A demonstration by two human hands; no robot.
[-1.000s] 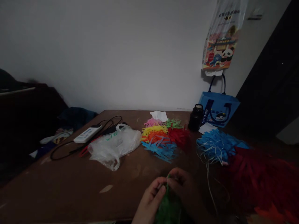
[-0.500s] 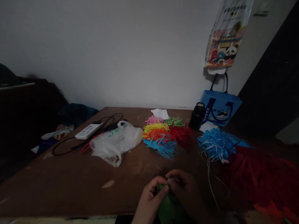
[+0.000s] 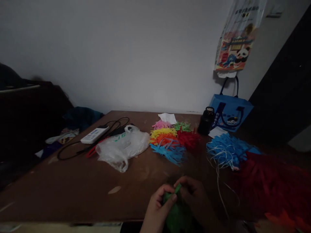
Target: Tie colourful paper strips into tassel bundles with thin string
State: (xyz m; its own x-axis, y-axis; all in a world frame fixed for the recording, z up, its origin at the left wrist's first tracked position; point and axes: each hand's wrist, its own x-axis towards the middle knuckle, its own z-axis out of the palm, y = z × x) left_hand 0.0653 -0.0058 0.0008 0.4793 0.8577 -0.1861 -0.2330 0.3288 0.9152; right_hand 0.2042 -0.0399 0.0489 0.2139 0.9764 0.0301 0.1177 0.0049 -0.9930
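At the table's near edge, my left hand (image 3: pixel 160 205) pinches a green piece of thin, paper-like material (image 3: pixel 178 215) between thumb and forefinger. My right hand (image 3: pixel 194 197) meets it from the other side, its fingertips closed on the same green piece. A narrow green end sticks up between the two hands, while the wider part hangs below them. Shadow and the right hand hide much of it. Beyond the hands lie cut paper strips: blue (image 3: pixel 170 152), orange (image 3: pixel 165 139), yellow (image 3: pixel 161 132), red (image 3: pixel 188 139), pink (image 3: pixel 161 124) and light green (image 3: pixel 182 126).
A clear plastic bag (image 3: pixel 123 145) and a white power strip (image 3: pixel 94 134) with black cable are on the left. To the right are a black bottle (image 3: pixel 206 121), a blue tote bag (image 3: pixel 230 110), a blue strip bundle with white string (image 3: pixel 225 150) and red strips (image 3: pixel 272 181).
The green end between my fingertips now shows wider and stands a little higher. Both hands stay close together in nearly the same place. The view has shifted slightly.
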